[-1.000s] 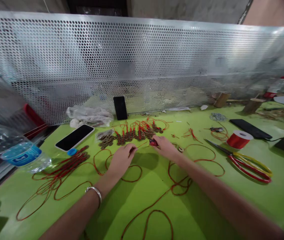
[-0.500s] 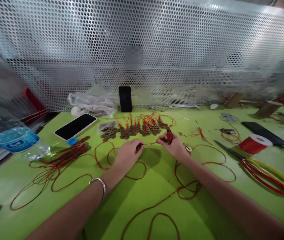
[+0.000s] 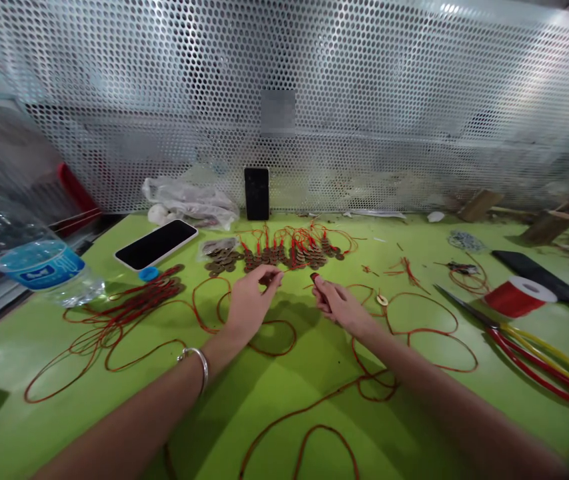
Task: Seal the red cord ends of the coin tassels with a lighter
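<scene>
My left hand [image 3: 254, 299], with a silver bangle at its wrist, pinches a thin red cord [image 3: 289, 269] between thumb and fingertips. Closed around a small red lighter [image 3: 315, 277], my right hand [image 3: 337, 305] is a short way to the right. Only the lighter's dark top end shows; the fingers cover the rest. Behind both hands lie rows of old brass-coloured coins [image 3: 309, 255] strung on red cord. A single coin [image 3: 382, 301] on a red cord rests beyond my right wrist. Loops of red cord [image 3: 284, 353] spread over the green table [image 3: 264, 413].
Scissors with red and yellow handles [image 3: 539, 357], a red cord spool [image 3: 517, 297] and a black phone-like slab [image 3: 539, 273] lie right. At left are a water bottle [image 3: 44, 267], a blue cap [image 3: 149, 274], corded coins [image 3: 149, 300] and a phone [image 3: 157, 245]. A perforated metal screen [image 3: 344, 100] stands behind.
My right hand has turned and shifted left and slightly down, tilting the lighter from upright. My left hand has moved slightly left and up. The view has shifted a little.
</scene>
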{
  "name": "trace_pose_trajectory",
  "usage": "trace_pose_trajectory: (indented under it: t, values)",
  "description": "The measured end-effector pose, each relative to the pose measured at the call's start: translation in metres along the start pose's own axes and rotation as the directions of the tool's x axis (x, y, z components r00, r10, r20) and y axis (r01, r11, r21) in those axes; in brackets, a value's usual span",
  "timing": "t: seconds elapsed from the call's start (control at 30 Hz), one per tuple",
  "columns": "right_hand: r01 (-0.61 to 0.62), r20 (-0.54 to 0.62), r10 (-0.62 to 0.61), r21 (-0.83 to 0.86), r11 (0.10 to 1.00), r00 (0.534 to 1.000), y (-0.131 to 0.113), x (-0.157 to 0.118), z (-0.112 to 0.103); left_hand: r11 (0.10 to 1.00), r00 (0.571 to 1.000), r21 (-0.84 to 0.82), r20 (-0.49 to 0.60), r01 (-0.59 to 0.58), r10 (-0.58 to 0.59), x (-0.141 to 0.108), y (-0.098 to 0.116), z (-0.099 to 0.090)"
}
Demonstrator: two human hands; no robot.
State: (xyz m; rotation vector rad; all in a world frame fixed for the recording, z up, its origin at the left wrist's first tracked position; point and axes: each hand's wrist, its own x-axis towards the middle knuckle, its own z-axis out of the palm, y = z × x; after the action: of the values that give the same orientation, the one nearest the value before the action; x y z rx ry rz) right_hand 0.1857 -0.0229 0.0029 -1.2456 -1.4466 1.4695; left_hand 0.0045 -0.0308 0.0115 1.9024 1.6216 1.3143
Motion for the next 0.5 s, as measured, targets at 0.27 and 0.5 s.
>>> trace_pose_trajectory:
  t: [0.27, 0.5]
  values:
    - [-0.137, -0.057, 0.148, 0.164, 0.977, 0.987, -0.009, 0.003, 0.010, 0.999, 0.999, 0.024, -0.025, -0.040, 0.041, -0.003, 0.004, 0.000]
    - [-0.080, -0.172, 0.109, 0.168, 0.982, 0.979, -0.011, 0.008, 0.013, 0.996, 0.996, 0.020, -0.013, -0.089, 0.089, -0.005, 0.002, 0.001]
